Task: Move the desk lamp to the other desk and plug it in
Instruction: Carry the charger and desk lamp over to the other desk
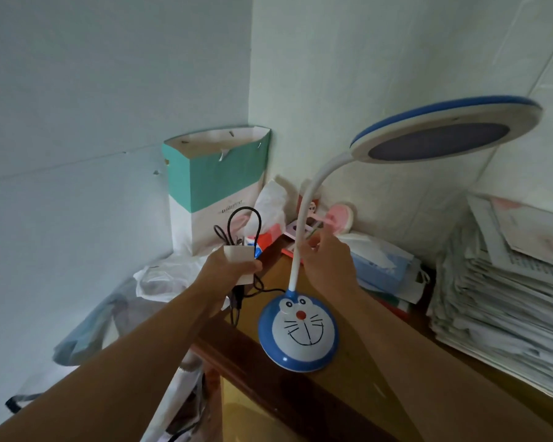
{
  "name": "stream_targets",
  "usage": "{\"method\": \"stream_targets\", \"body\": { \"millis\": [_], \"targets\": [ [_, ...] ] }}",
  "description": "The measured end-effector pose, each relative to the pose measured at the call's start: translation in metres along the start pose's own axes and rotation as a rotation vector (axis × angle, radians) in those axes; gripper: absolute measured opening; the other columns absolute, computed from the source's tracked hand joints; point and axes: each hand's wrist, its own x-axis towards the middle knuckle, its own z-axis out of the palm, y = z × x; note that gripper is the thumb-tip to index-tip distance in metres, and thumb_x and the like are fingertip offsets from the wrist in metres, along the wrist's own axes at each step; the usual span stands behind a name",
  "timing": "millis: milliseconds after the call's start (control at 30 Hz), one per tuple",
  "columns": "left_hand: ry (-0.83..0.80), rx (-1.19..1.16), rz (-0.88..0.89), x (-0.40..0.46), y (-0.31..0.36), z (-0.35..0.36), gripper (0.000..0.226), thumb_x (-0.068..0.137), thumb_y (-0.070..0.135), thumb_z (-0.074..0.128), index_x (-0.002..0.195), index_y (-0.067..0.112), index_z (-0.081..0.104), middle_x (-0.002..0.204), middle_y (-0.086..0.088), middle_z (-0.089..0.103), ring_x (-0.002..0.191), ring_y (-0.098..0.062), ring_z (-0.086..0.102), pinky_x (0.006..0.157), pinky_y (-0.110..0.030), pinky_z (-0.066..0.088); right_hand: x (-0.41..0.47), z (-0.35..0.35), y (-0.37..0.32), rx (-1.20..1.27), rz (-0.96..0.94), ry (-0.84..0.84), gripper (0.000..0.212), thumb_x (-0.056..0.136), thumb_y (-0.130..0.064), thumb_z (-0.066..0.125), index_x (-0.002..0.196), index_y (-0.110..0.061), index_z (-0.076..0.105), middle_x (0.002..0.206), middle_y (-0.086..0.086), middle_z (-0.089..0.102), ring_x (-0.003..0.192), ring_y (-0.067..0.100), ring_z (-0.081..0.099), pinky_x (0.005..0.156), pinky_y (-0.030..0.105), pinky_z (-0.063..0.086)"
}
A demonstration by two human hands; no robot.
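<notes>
The desk lamp has a round blue base with a cartoon cat face [299,334], a white bendy neck and a flat round head [444,130] at upper right. The base stands near the left edge of a brown wooden desk [358,390]. My right hand [328,261] grips the white neck partway up. My left hand [233,266] holds the white plug adapter [238,255] with its prongs up, along with loops of the black cord [241,223]. More cord hangs below that hand down to the base.
A teal and white paper bag [217,186] stands in the wall corner. Small pink items, boxes and a tissue pack crowd the desk's back. A tall stack of papers [505,282] fills the right side. Plastic bags [134,301] lie left of the desk.
</notes>
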Motion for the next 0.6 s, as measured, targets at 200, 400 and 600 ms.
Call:
{"method": "stream_targets", "body": {
  "millis": [200, 400, 600],
  "targets": [
    [-0.011, -0.008, -0.016, 0.002, -0.004, 0.003, 0.024, 0.075, 0.003, 0.072, 0.097, 0.008, 0.063, 0.077, -0.005, 0.060, 0.066, -0.015, 0.057, 0.053, -0.019, 0.050, 0.006, 0.025, 0.011, -0.002, -0.010, -0.129, 0.028, 0.091, -0.029, 0.051, 0.106, -0.005, 0.050, 0.087, 0.003, 0.056, 0.074, 0.015, 0.055, 0.053, 0.018, 0.037],
    [-0.075, -0.027, -0.048, 0.002, -0.006, 0.001, 0.032, 0.078, 0.010, 0.070, 0.107, 0.000, 0.061, 0.087, -0.012, 0.063, 0.068, -0.016, 0.057, 0.054, -0.020, 0.048, 0.008, 0.038, 0.008, -0.104, -0.004, -0.004, 0.029, 0.097, -0.027, 0.039, 0.107, -0.003, 0.052, 0.100, 0.015, 0.065, 0.092, 0.027, 0.064, 0.074, 0.034, 0.053],
    [-0.116, -0.052, -0.027, 0.004, -0.005, 0.000, 0.012, 0.079, 0.013, 0.069, 0.089, 0.013, 0.062, 0.079, -0.009, 0.064, 0.076, -0.019, 0.058, 0.063, -0.027, 0.047, 0.009, 0.042, 0.007, -0.122, 0.016, 0.026, 0.028, 0.097, -0.025, 0.042, 0.111, -0.003, 0.051, 0.109, 0.016, 0.064, 0.100, 0.027, 0.063, 0.083, 0.036, 0.053]
  ]
}}
